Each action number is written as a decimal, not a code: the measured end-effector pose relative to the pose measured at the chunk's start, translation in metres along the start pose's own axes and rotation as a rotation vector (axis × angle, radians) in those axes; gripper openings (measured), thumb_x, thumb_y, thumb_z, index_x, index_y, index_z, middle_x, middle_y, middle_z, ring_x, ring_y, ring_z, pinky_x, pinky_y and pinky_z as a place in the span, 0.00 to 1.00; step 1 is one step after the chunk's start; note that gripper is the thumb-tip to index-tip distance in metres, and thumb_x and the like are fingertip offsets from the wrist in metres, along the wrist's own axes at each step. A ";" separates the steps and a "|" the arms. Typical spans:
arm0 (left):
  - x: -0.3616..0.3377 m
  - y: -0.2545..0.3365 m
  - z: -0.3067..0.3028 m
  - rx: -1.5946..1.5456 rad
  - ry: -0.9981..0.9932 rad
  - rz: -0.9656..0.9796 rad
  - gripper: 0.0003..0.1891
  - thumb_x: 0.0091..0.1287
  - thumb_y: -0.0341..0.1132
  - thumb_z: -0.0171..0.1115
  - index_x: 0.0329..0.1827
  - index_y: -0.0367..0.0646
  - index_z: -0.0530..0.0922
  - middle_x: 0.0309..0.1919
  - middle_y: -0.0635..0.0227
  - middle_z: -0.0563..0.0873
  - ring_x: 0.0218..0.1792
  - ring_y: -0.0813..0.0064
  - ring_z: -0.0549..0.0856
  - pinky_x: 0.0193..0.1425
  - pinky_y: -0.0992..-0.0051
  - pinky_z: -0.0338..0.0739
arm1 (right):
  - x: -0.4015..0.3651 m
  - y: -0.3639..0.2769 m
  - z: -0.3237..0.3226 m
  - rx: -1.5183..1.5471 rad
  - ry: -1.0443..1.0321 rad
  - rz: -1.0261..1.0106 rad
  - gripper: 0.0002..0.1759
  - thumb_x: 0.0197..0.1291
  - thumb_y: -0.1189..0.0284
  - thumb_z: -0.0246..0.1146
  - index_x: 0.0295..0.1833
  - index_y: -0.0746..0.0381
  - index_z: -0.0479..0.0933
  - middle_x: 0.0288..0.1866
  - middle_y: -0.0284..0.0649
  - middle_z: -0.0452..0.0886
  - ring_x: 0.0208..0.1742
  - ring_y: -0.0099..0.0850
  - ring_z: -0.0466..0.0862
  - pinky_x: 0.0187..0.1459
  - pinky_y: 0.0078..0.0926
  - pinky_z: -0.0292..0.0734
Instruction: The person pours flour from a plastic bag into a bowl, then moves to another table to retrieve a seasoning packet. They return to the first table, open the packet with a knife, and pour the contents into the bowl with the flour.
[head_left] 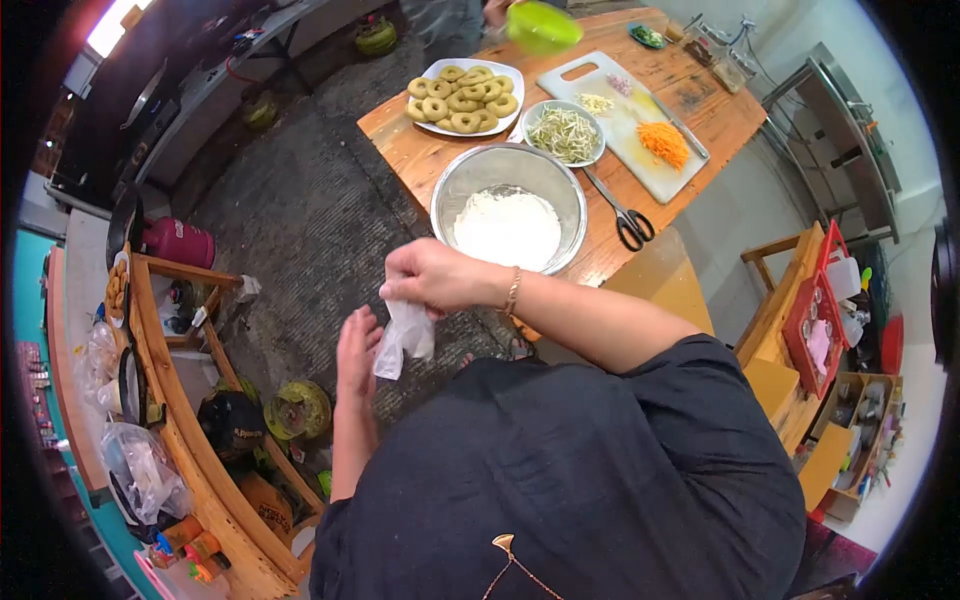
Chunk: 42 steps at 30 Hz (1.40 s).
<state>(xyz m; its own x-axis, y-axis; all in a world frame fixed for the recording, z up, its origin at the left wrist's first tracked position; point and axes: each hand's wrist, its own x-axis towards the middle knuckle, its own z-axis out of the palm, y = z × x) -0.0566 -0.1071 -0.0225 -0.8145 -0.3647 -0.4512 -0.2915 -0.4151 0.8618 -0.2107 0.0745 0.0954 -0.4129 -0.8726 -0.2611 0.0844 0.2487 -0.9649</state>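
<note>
A crumpled whitish plastic bag [405, 338] dangles from my right hand [428, 275], whose fingers are pinched on its upper end. Just left of the bag is my left hand [358, 350], held upright with its fingers stretched out and nothing gripped in it. Beyond my right hand, at the table's near corner, stands a steel mixing bowl [450, 175] with white flour [508, 228] in it. My right wrist overlaps the bowl's near rim in this view.
On the wooden table [400, 150] are a plate of rings [462, 98], a bowl of bean sprouts [563, 133], black-handled scissors [632, 226] and a cutting board [625, 135] with shredded carrot [663, 146]. Across it, a person's hand [496, 12] holds a green bowl [542, 28]. A wooden shelf [190, 440] stands left.
</note>
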 end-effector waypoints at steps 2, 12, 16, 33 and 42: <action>-0.027 0.036 0.020 -0.005 -0.165 0.073 0.20 0.70 0.40 0.60 0.59 0.37 0.71 0.51 0.64 0.79 0.46 0.77 0.80 0.47 0.76 0.77 | 0.009 0.016 0.011 0.026 -0.029 0.059 0.13 0.67 0.68 0.59 0.31 0.65 0.72 0.20 0.33 0.74 0.17 0.21 0.75 0.17 0.22 0.70; -0.061 0.036 0.047 0.513 0.017 0.364 0.06 0.64 0.23 0.61 0.41 0.38 0.73 0.30 0.76 0.78 0.27 0.91 0.76 0.32 0.87 0.72 | 0.017 0.038 0.012 0.046 -0.029 0.111 0.15 0.66 0.67 0.62 0.30 0.65 0.71 0.19 0.33 0.73 0.15 0.21 0.74 0.15 0.22 0.68; -0.067 0.042 0.058 0.554 0.060 0.423 0.07 0.62 0.17 0.55 0.39 0.38 0.74 0.35 0.70 0.78 0.33 0.86 0.77 0.35 0.83 0.73 | 0.015 0.053 0.003 0.095 -0.004 0.090 0.17 0.64 0.66 0.63 0.28 0.67 0.71 0.16 0.38 0.73 0.15 0.25 0.75 0.16 0.26 0.69; -0.081 0.062 0.081 0.978 0.271 0.492 0.15 0.51 0.16 0.52 0.41 0.31 0.81 0.38 0.57 0.83 0.27 0.66 0.82 0.37 0.71 0.76 | -0.101 0.075 -0.135 -0.479 0.754 -0.098 0.17 0.60 0.64 0.66 0.43 0.68 0.77 0.33 0.41 0.81 0.33 0.28 0.80 0.37 0.26 0.76; -0.071 0.050 0.083 0.871 0.225 0.564 0.17 0.51 0.18 0.54 0.46 0.29 0.79 0.41 0.58 0.82 0.29 0.69 0.80 0.37 0.74 0.75 | -0.119 0.128 -0.141 0.538 0.366 0.467 0.34 0.59 0.51 0.64 0.55 0.73 0.71 0.41 0.52 0.83 0.24 0.38 0.85 0.18 0.28 0.81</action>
<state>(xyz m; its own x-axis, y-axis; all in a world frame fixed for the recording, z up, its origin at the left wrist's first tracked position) -0.0545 -0.0327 0.0719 -0.8584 -0.5011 0.1100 -0.2319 0.5703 0.7880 -0.2788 0.2693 0.0066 -0.4904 -0.5120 -0.7052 0.7090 0.2361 -0.6645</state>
